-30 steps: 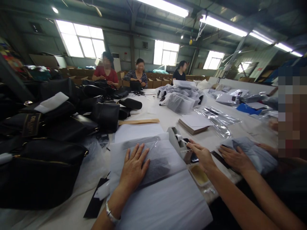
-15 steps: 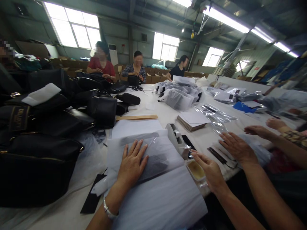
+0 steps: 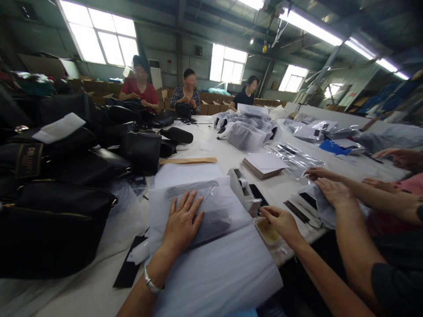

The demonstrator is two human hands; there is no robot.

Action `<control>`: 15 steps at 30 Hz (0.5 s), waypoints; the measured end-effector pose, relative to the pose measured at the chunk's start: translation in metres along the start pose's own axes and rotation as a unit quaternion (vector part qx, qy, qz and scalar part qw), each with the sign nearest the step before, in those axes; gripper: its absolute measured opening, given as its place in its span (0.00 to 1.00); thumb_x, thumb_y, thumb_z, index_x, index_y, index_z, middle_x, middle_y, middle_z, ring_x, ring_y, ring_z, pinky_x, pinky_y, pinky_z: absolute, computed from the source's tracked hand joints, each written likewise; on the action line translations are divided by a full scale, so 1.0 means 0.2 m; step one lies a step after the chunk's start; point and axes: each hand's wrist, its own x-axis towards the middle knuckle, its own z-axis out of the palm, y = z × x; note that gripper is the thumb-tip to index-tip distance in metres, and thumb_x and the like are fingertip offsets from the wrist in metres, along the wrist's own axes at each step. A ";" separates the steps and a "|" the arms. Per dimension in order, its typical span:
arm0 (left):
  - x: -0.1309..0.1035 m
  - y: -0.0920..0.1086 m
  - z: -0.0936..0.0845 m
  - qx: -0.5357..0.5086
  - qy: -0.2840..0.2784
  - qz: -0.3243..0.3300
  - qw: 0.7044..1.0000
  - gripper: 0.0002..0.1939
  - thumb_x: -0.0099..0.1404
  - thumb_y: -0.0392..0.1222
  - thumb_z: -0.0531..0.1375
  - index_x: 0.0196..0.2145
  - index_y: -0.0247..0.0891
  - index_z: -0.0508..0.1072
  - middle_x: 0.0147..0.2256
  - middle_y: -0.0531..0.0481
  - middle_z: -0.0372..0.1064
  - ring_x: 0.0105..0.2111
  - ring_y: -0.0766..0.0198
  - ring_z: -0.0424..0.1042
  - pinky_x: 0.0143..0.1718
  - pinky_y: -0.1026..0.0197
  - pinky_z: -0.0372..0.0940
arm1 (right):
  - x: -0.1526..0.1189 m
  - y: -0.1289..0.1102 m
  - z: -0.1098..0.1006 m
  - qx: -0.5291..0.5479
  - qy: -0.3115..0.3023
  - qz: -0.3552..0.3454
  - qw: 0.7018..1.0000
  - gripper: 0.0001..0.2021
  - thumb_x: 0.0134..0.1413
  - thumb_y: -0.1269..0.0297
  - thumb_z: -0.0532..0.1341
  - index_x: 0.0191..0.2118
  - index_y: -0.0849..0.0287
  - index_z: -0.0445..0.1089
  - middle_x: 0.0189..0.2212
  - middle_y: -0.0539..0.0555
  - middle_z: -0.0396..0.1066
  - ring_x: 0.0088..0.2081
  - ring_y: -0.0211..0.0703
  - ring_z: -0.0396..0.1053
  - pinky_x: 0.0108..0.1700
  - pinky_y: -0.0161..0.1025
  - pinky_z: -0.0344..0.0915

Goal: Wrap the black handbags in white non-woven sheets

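Note:
My left hand (image 3: 183,221) lies flat, fingers spread, on translucent wrapping paper (image 3: 218,198). A dark shape shows through under the paper, but I cannot make out its kind. My right hand (image 3: 280,223) has thumb and fingertips pinched together at the near end of the tape dispenser (image 3: 243,191). Whatever is between those fingertips, if anything, is too small to tell. Just below that hand is a small tray with a yellowish pad (image 3: 266,232). A large loose part of the white paper (image 3: 218,273) spreads towards me.
Black bags (image 3: 56,224) are heaped on the left, with a black card (image 3: 128,264) near my left wrist. A stack of cards (image 3: 264,165) stands beyond the dispenser. At right, a co-worker's hands (image 3: 330,189) handle a translucent wrapped item. Other people sit across the table.
My right hand has moved slightly left towards the dispenser, and its fingers have closed into a pinch. My left hand stays put. The co-worker's hands at right have come together.

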 end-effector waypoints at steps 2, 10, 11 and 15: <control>0.00 0.00 0.00 0.000 0.000 0.000 1.000 0.23 0.73 0.48 0.50 0.63 0.47 0.62 0.67 0.50 0.53 0.68 0.51 0.49 0.66 0.37 0.46 | 0.03 0.01 -0.02 -0.091 0.030 -0.064 0.993 0.16 0.51 0.50 0.63 0.37 0.55 0.79 0.30 0.54 0.80 0.31 0.49 0.76 0.36 0.42 0.70; 0.01 -0.02 -0.01 -0.027 -0.013 -0.001 1.000 0.24 0.73 0.50 0.49 0.64 0.47 0.61 0.66 0.49 0.54 0.67 0.50 0.50 0.66 0.36 0.47 | 0.05 0.01 -0.16 -0.379 0.089 -0.222 0.894 0.15 0.61 0.62 0.54 0.39 0.56 0.79 0.36 0.59 0.79 0.36 0.51 0.75 0.38 0.44 0.67; 0.01 -0.03 -0.01 -0.038 -0.015 -0.001 0.999 0.25 0.73 0.50 0.49 0.64 0.47 0.60 0.66 0.49 0.54 0.67 0.51 0.50 0.66 0.36 0.47 | 0.04 0.01 -0.18 -0.394 0.094 -0.226 0.886 0.15 0.62 0.63 0.54 0.40 0.56 0.79 0.37 0.59 0.78 0.36 0.51 0.75 0.37 0.44 0.67; 0.02 -0.08 -0.01 -0.093 -0.019 -0.013 0.995 0.25 0.74 0.48 0.46 0.66 0.44 0.55 0.66 0.46 0.55 0.67 0.54 0.52 0.66 0.38 0.48 | 0.00 -0.07 -0.23 -0.378 0.079 -0.306 0.870 0.15 0.62 0.66 0.54 0.47 0.52 0.77 0.43 0.57 0.78 0.42 0.51 0.75 0.43 0.44 0.69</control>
